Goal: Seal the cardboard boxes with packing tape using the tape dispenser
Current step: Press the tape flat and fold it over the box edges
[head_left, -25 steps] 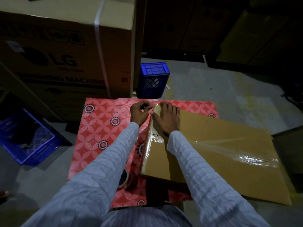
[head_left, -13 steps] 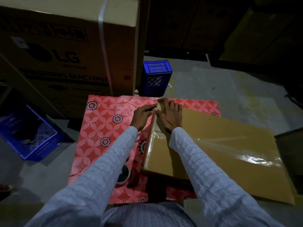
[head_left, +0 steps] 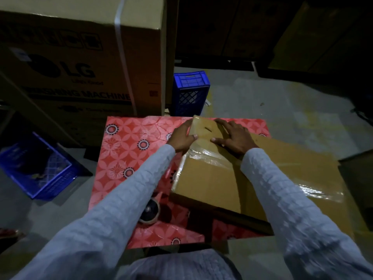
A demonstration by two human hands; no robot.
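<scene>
The cardboard box (head_left: 232, 178) lay tilted on the red patterned table (head_left: 129, 158), its near edge overhanging; the left hand (head_left: 181, 136) gripped its far-left corner and the right hand (head_left: 235, 137) pressed flat on top. Pushed unevenly, it might slide off or wrinkle the clear tape (head_left: 212, 154). The tape roll (head_left: 150, 213) sat beside the box, under the left sleeve, awkward to reach, with a blue crate (head_left: 190, 91) beyond the table.

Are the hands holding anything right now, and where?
Both are on the cardboard box, at its far end: left hand grips the left edge, right hand presses flat on top.
</scene>
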